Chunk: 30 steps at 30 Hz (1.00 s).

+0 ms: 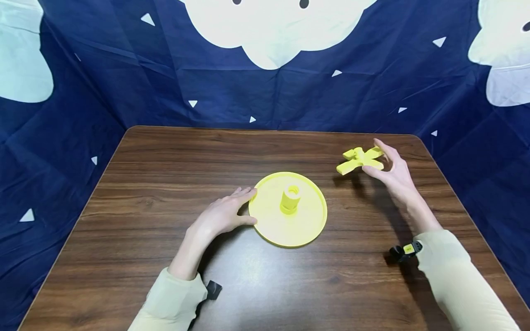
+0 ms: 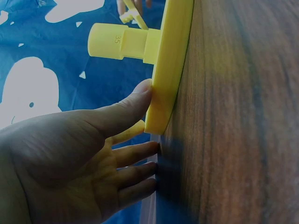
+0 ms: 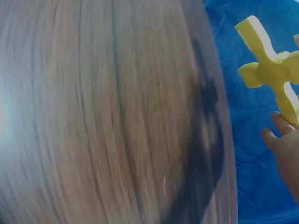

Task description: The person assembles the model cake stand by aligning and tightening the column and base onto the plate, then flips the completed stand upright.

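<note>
A round yellow disc (image 1: 267, 216) with a raised rim lies on the table, and an upright hollow post (image 1: 290, 200) stands at its middle. The left hand (image 1: 225, 211) touches the disc's left edge with thumb and index finger; its other fingers extend fairly straight near the tabletop, as the left wrist view shows. Above the table at the right, the right hand (image 1: 391, 168) pinches a yellow cross-shaped piece (image 1: 359, 159) with several arms and a small raised hub. In the right wrist view the cross-shaped piece (image 3: 273, 70) is partly cut off by the frame edge.
The brown wood-grain table (image 1: 165, 161) has rounded far corners. Dark blue cloth (image 1: 265, 92) with white cloud shapes and small triangles hangs behind it and at both sides. A small black wrist device (image 1: 406, 251) sits at the right sleeve, another (image 1: 213, 290) at the left.
</note>
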{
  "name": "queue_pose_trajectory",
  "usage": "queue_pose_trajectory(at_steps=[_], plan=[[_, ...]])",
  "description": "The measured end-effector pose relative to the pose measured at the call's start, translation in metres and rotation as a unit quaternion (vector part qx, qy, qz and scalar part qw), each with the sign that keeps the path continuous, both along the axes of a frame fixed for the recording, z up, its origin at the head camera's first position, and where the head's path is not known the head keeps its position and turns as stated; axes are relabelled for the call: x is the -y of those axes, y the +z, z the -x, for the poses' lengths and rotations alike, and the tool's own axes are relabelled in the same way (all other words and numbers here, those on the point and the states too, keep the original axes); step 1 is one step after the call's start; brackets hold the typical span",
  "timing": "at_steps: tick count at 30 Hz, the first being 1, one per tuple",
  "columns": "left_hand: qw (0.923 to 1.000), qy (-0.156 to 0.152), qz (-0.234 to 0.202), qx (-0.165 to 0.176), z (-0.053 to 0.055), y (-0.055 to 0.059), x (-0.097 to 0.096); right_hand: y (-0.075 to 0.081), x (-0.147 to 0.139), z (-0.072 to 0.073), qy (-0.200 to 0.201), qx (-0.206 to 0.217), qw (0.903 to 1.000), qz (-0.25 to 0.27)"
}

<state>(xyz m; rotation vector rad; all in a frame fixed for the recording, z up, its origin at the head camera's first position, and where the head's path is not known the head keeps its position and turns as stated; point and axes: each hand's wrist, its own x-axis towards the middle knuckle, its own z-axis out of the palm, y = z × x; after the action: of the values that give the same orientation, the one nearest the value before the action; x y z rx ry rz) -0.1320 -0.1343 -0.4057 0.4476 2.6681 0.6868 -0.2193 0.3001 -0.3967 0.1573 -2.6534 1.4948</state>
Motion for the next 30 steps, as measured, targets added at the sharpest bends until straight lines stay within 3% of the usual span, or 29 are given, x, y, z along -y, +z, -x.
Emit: queue_pose_trajectory(at_steps=[4,9,15,20,23,30], plan=[[1.0,-0.001,-0.002,-0.003,-0.001,0.0,0.001,0.008,0.013,-0.011,0.014,-0.028,0.9898,0.139],[1.0,-0.001,-0.001,-0.002,0.0,0.001,0.001,0.021,0.032,-0.024,0.036,-0.073,0.9549,0.286],[1.0,-0.004,0.003,0.003,0.0,0.001,0.0,0.031,0.054,-0.033,0.094,-0.099,0.9073,0.398],[0.9999,-0.008,0.005,-0.002,0.001,0.0,0.0,0.038,0.071,-0.038,0.144,-0.095,0.8849,0.433],[0.9999,-0.01,0.008,-0.004,0.001,-0.001,0.0,0.043,0.082,-0.04,0.164,-0.09,0.8912,0.413],[0.9999,-0.012,0.004,-0.008,0.001,0.0,-0.001,0.059,0.108,-0.045,0.211,-0.088,0.9308,0.285]])
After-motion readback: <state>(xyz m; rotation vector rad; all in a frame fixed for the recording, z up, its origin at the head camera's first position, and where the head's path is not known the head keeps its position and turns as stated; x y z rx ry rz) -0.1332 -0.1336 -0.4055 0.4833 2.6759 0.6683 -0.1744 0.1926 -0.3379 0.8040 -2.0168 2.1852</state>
